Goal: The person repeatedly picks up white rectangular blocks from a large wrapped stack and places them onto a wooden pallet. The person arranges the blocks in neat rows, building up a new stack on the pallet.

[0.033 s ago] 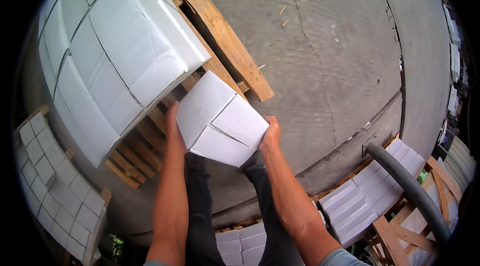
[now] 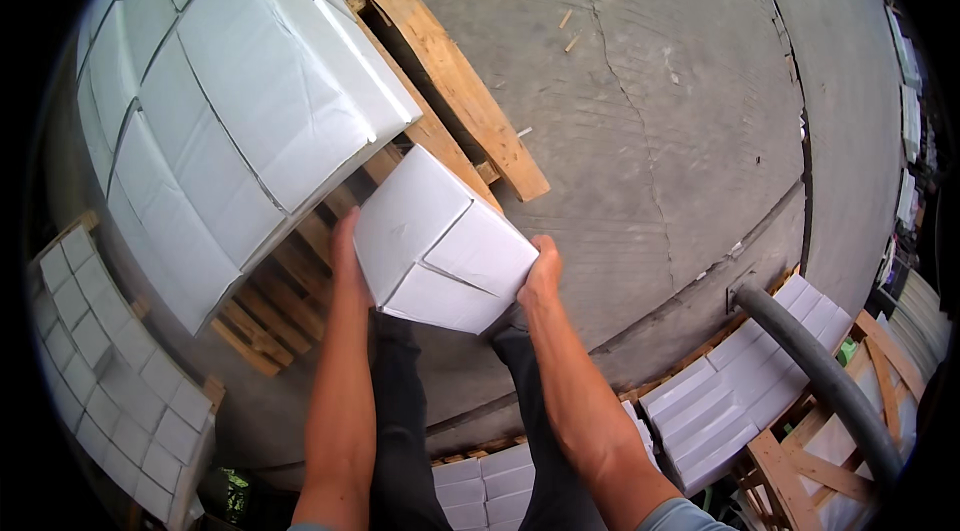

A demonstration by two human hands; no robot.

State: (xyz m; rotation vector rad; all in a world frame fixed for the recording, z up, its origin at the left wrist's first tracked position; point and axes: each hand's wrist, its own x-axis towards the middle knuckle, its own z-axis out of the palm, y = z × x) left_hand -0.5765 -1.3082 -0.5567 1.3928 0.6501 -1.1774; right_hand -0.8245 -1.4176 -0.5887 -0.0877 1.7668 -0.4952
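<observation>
Between my two hands is a white cardboard box (image 2: 415, 206), tilted, with the seams of its flaps facing me. My left hand (image 2: 346, 243) presses on its left side, the fingers mostly hidden behind it. On the right lower edge my right hand (image 2: 541, 271) is closed around the box. Just beyond and to the left, large white boxes (image 2: 270, 71) stand packed together on a wooden pallet (image 2: 470, 106). The held box is over the near end of that pallet, close to the stack's corner; whether it touches the slats I cannot tell.
Another load of white boxes (image 2: 120, 386) stands at the lower left. At the lower right are flat white boxes (image 2: 700, 421), a curved grey metal pipe (image 2: 815, 371) and a wooden crate frame (image 2: 785, 481). More white boxes (image 2: 485, 486) show between my legs. The concrete floor (image 2: 660, 111) is cracked.
</observation>
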